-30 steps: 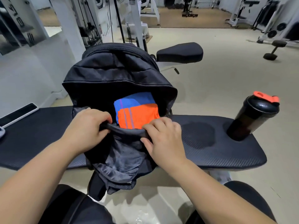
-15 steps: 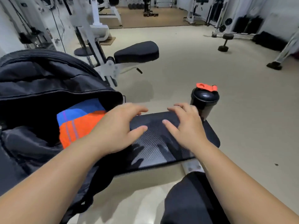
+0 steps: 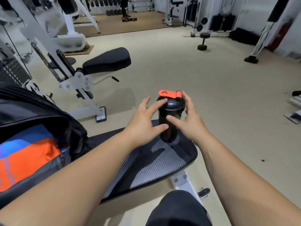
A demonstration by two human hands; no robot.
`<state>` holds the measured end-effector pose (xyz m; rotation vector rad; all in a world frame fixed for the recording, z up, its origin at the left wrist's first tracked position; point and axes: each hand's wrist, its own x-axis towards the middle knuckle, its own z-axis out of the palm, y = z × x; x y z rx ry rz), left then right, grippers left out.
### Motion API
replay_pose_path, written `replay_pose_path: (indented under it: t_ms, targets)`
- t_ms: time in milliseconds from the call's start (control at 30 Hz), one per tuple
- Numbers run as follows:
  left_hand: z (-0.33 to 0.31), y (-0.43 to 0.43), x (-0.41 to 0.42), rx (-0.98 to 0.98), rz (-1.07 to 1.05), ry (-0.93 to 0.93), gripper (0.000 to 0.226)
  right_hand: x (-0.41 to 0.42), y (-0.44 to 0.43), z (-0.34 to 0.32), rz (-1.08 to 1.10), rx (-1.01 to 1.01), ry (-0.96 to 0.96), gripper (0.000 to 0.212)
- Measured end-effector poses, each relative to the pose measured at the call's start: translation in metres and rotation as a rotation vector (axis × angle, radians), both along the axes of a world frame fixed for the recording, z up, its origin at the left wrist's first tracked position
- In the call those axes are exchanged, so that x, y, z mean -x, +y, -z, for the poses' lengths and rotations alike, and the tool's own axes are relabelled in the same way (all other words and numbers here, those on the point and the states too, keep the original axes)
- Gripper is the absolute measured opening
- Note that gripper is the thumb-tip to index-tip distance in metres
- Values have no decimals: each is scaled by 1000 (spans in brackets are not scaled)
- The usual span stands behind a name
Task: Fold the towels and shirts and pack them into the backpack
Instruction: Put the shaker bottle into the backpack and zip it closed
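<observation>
As left hand (image 3: pixel 143 121), right hand (image 3: pixel 190 123) flank upright shaker (image 3: pixel 172 106), backpack (image 3: pixel 32 108) gapes upward

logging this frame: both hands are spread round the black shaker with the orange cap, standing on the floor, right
Not the floor: the head view shows the black shaker standing on the bench. The rest holds: the left hand and right hand are spread round it, and its cap is orange.

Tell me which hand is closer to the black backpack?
Left. The left hand is by the shaker bottle on the side facing the backpack; the right hand is on the bottle's other side, farther away.
</observation>
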<state>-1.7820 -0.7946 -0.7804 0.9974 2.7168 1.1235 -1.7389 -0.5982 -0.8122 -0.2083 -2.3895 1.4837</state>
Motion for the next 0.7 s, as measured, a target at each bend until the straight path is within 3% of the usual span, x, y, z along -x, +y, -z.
replay_pose_path:
  t_ms: [267, 500, 700]
  targets:
    - [12, 2, 6, -12, 25, -101, 99, 14, -3, 4, -129, 182, 14, 95]
    - [5, -9, -9, -190, 58, 56, 105, -13, -24, -11, -333, 390, -27, 74]
    - [-13, -42, -27, -228, -41, 156, 103, -23, -61, -38, -384, 384, 32, 74]
